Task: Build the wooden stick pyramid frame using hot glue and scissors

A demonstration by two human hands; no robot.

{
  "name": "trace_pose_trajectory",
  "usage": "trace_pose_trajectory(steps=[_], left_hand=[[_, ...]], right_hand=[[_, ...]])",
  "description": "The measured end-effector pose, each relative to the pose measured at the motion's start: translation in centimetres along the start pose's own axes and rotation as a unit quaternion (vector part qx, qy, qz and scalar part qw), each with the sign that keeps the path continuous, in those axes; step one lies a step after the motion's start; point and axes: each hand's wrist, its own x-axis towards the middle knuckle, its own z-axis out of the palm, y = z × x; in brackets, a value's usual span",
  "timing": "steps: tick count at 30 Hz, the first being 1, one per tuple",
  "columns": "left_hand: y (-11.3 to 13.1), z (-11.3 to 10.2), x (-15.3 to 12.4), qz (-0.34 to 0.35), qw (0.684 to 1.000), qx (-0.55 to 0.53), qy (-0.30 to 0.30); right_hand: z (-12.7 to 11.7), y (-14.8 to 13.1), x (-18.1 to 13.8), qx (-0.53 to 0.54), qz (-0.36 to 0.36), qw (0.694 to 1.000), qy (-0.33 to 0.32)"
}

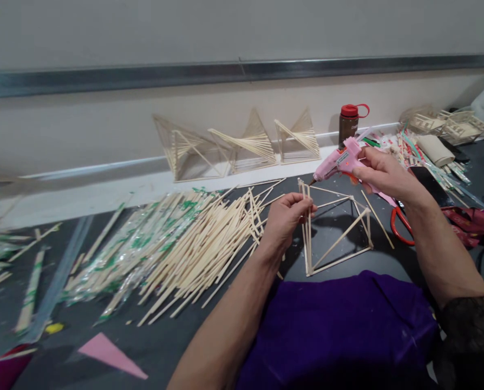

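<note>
1. Purple cloth (339, 330) lies nearest the camera, at the bottom edge, between the person's two bare forearms.
2. On the left hand (288, 211), thumb and fingers pinch upright sticks near the top corner of a stick frame (339, 241). This open, angular frame of pale sticks stands on the dark table (164, 352), just beyond the cloth.
3. On the right hand (384, 170), fingers wrap around the handle of a pink glue gun (339, 158). Its nozzle points down and leftward at the frame's top corner, very near the sticks; whether it touches them, I cannot tell.
4. Just right of the frame lie a single loose stick (378, 219) and scissors with a red handle (393, 225), partly hidden by the right forearm.
5. Left of the left hand, bare sticks (203, 249) spread in a slanting heap. Beside them are more sticks in clear and green wrappers (144, 238).
6. Nearer the lower left lies a pink triangular piece (110, 355).
7. Behind the hands, along the wall, stand three twisted stick structures (262, 146) in a row. To their right is a dark bottle (348, 124) with a red lid.
8. Farther right are a cluttered pile of wrapped packets (420, 154) and a maroon patterned ribbon (467, 225).
</note>
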Motion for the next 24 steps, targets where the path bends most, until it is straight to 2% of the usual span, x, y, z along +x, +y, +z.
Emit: trace_pose_trajectory(steps=[24], left_hand=[[-0.38, -0.01, 0.08, 0.027, 0.999, 0.018, 0.014]], right_hand=[[-0.02, -0.29, -0.11, -0.001, 0.029, 1.0, 0.008]])
